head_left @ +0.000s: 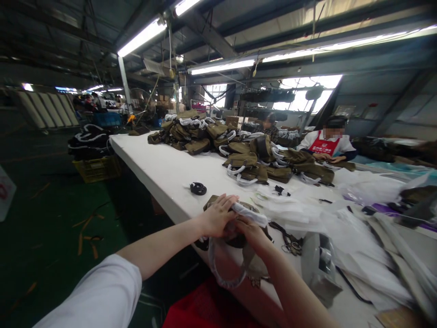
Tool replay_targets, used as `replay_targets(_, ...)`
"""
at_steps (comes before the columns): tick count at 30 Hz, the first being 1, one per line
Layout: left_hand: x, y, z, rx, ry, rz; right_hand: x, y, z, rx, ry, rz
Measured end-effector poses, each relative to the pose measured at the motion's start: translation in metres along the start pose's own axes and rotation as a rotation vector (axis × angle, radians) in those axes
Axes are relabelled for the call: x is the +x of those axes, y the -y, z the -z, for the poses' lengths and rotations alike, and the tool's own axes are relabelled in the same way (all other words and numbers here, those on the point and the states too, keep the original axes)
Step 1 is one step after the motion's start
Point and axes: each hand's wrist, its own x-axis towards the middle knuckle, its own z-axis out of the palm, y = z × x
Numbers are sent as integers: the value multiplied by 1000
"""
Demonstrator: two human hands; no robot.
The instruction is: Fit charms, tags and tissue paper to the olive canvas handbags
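Where the long white table [164, 171] is bounded at six o'clock, a slouchy olive fabric bag [210, 200] is touched by the left hand [220, 216] at ten o'clock and the right hand [251, 232] at three, their grips partly hidden. Light, soft handling is suggested; its body is best grasped, its pale plastic-wrapped handle [251, 213] being likely slippery. Dark trim is half covered.

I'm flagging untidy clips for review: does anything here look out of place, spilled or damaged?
Orange-brown strips lie scattered on the green floor left of the white table, like dropped scraps. Dark bundles heap above the yellow crate. No damage is evident.
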Motion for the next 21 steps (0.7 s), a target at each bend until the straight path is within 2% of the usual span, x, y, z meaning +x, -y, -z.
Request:
replay_targets(4, -4, 15, -10, -17, -99, 20, -11, 3, 14, -308, 0, 51)
replay_targets(9, 2, 27, -10, 6, -219, 98, -33, -8, 20, -690, -7, 50)
replay_targets(14, -8, 51, -19, 40, -247, 326, -43, -16, 27, -871, 20, 89)
replay_targets(17, -19, 59, -28, 35, -281, 449, -46, -13, 19, -913, 56, 125)
replay_targets(21, -24, 47, -38, -8, -285, 453, -44, -16, -15, -905, 72, 75)
